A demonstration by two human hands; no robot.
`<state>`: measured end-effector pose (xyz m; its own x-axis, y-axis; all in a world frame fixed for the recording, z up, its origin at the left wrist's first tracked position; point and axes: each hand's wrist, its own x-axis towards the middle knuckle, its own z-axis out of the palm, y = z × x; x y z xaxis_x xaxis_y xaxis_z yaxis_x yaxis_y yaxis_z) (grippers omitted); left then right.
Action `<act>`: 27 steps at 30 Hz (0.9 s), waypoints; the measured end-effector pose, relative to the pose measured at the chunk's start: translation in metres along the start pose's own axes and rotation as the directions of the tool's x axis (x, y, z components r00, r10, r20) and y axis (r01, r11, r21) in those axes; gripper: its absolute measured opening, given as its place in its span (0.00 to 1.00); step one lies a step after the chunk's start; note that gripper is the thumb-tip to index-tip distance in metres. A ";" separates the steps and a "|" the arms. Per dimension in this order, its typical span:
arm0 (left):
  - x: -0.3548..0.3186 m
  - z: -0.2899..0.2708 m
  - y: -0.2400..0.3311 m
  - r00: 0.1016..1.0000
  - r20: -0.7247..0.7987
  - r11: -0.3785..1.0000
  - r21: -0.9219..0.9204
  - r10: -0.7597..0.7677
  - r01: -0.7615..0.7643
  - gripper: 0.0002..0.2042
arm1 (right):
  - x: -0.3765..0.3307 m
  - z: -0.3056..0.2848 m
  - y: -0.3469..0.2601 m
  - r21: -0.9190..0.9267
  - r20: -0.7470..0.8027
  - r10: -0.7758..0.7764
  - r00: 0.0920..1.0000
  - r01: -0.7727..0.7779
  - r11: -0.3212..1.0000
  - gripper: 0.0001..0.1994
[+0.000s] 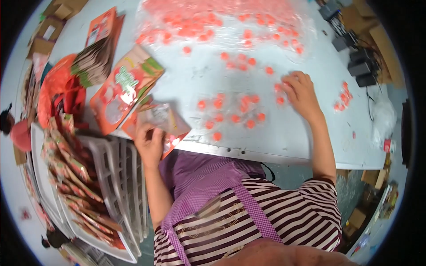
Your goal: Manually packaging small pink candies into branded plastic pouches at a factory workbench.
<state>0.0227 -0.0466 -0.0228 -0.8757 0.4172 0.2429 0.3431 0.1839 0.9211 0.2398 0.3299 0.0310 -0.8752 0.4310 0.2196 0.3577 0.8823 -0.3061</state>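
Note:
My left hand is closed on the edge of an orange-and-brown pouch at the table's near edge. The pouch is tilted, and part of it lies behind my fingers. To the right, my right hand reaches over the table, fingers curled and pinched at small clear packets with red-orange round pieces. How many it grips cannot be seen. Between my hands lie several loose clear packets with the same round pieces. A stack of flat printed pouches lies beyond my left hand.
A large heap of packets covers the table's far side. More pouches stand at far left beside an orange bag. Below them, a plastic crate holds filled-looking pouches. A small packet pile and black devices lie right.

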 end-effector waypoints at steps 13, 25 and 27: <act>0.001 0.001 0.012 0.999 0.042 0.993 -0.113 -0.035 0.040 0.08 | 0.074 0.025 -0.036 0.046 -0.004 -0.199 0.980 0.199 0.979 0.14; 0.001 0.000 0.012 1.000 0.031 0.997 -0.083 0.001 0.001 0.08 | 0.072 0.012 -0.042 0.150 0.218 -0.158 0.963 0.127 0.980 0.16; 0.002 0.000 0.013 0.999 0.032 0.998 -0.060 0.017 -0.015 0.08 | 0.078 0.017 -0.046 0.143 0.167 -0.143 0.975 0.120 0.983 0.18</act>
<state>0.0257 -0.0433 -0.0106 -0.8587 0.4481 0.2485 0.3350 0.1239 0.9340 0.1497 0.3191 0.0465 -0.9594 0.2625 0.1030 0.2002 0.8913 -0.4067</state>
